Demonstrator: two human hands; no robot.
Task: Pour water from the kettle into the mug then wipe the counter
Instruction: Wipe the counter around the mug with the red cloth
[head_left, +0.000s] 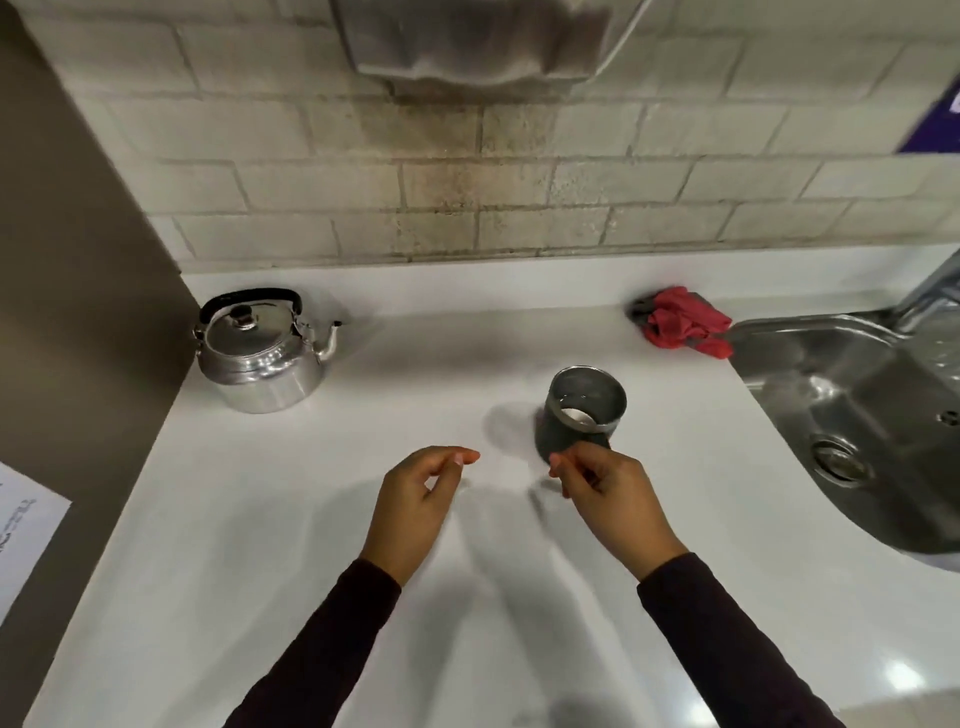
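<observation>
1. One kettle (260, 353), shiny metal with a black handle, stands upright at the left of the frame on the white counter (311, 545), close to the brown side wall.
2. One mug (582, 415), dark grey, stands upright right of centre, well apart from the kettle. A pale glint shows inside it; whether it holds water I cannot tell.
3. One red cloth (685, 322) lies crumpled in the upper right, just beside the rim of the one steel sink (857, 389).
4. Two hands reach in from the bottom of the frame, both in dark sleeves (332, 639).
5. Left hand (415, 499) hovers at centre, left of the mug and apart from it. Its fingers are loosely curled, with thumb and forefinger tips near each other, and it holds nothing.
6. Right hand (608, 493) sits just in front of the mug's base, overlapping it in view. Its fingers are curled inward in a loose pinch; whether they touch the mug I cannot tell.
</observation>
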